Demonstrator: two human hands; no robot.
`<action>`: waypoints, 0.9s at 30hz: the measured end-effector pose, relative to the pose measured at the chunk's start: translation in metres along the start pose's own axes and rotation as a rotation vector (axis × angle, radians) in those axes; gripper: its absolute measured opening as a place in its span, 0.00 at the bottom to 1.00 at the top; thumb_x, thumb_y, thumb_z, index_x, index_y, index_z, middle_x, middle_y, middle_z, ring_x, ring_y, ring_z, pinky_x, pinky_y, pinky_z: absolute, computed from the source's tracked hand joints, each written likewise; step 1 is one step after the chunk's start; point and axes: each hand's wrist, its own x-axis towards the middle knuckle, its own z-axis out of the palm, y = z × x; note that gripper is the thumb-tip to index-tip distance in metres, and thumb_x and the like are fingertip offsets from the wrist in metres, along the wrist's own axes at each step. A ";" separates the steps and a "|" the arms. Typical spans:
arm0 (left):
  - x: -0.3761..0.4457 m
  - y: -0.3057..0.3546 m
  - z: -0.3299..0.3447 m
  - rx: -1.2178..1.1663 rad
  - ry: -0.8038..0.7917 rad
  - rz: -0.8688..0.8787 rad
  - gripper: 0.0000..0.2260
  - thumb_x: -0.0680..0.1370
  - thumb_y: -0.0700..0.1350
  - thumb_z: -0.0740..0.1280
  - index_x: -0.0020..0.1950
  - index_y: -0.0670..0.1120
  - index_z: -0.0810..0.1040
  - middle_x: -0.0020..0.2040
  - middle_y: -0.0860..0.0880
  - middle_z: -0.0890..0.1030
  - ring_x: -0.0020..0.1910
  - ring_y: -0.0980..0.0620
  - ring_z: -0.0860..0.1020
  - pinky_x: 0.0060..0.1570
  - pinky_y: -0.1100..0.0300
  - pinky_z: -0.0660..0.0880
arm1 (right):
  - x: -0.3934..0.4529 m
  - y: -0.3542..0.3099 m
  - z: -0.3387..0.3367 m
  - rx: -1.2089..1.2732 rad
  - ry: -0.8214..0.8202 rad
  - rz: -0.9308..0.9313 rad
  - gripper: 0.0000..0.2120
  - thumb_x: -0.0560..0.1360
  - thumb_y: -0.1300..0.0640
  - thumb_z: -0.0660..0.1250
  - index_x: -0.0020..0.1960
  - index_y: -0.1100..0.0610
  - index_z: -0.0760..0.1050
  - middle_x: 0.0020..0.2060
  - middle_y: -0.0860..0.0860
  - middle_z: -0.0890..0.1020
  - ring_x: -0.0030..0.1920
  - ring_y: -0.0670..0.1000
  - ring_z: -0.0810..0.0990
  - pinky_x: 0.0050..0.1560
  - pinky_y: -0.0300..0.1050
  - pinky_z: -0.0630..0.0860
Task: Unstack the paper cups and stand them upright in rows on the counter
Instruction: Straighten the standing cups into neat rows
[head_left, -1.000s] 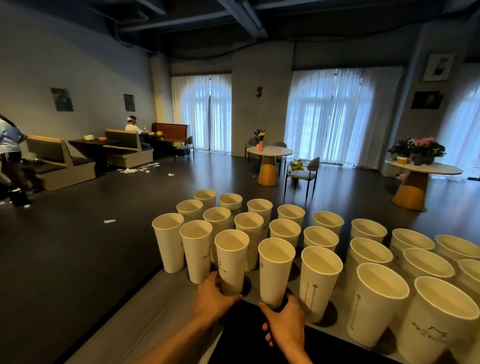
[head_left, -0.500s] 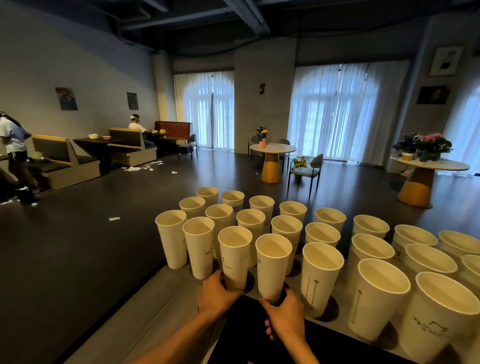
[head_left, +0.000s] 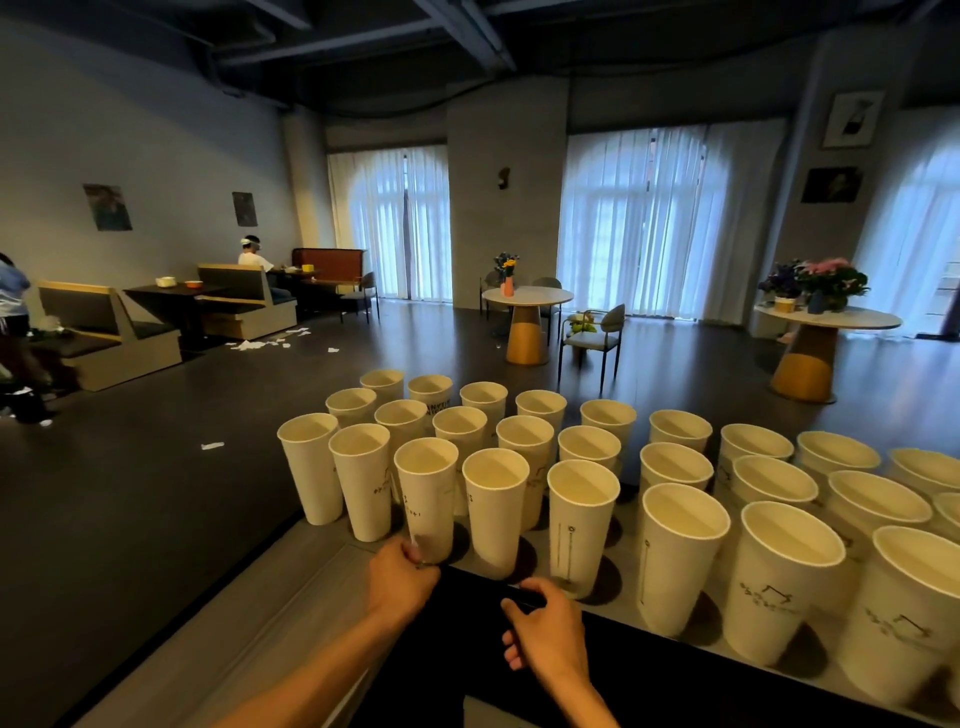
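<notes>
Dark print runs down several paper cups (head_left: 582, 525), too small and blurred to read. One back-row cup (head_left: 431, 397) shows bold capital letters near its rim, partly hidden and not legible.

Tall white paper cups (head_left: 582, 525) stand upright, mouths open, in close rows on the grey counter (head_left: 291, 597).

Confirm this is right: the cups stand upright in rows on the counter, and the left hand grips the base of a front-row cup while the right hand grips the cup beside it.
Wrong about the right hand. In the head view it is off the cups. The left hand does grip a front-row cup at its base; the rest stand upright on the counter.
</notes>
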 end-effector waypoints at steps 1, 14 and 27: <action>-0.009 0.003 0.005 -0.004 0.005 0.021 0.09 0.69 0.36 0.74 0.41 0.44 0.75 0.38 0.47 0.79 0.36 0.53 0.77 0.39 0.56 0.77 | -0.003 0.003 -0.006 0.000 0.006 -0.015 0.09 0.76 0.56 0.71 0.55 0.51 0.76 0.31 0.54 0.85 0.32 0.53 0.85 0.34 0.47 0.84; -0.096 0.052 0.123 0.046 -0.145 0.176 0.35 0.66 0.56 0.80 0.68 0.48 0.71 0.38 0.51 0.83 0.40 0.59 0.82 0.47 0.63 0.79 | -0.031 0.058 -0.102 -0.022 0.253 -0.021 0.08 0.73 0.51 0.74 0.43 0.54 0.79 0.26 0.50 0.83 0.26 0.48 0.83 0.32 0.47 0.83; -0.074 0.078 0.139 0.057 -0.166 0.184 0.45 0.60 0.61 0.81 0.71 0.49 0.67 0.68 0.47 0.77 0.67 0.46 0.76 0.64 0.45 0.76 | -0.012 0.063 -0.150 -0.091 0.347 0.103 0.51 0.65 0.42 0.79 0.78 0.53 0.55 0.58 0.56 0.79 0.28 0.47 0.83 0.22 0.37 0.76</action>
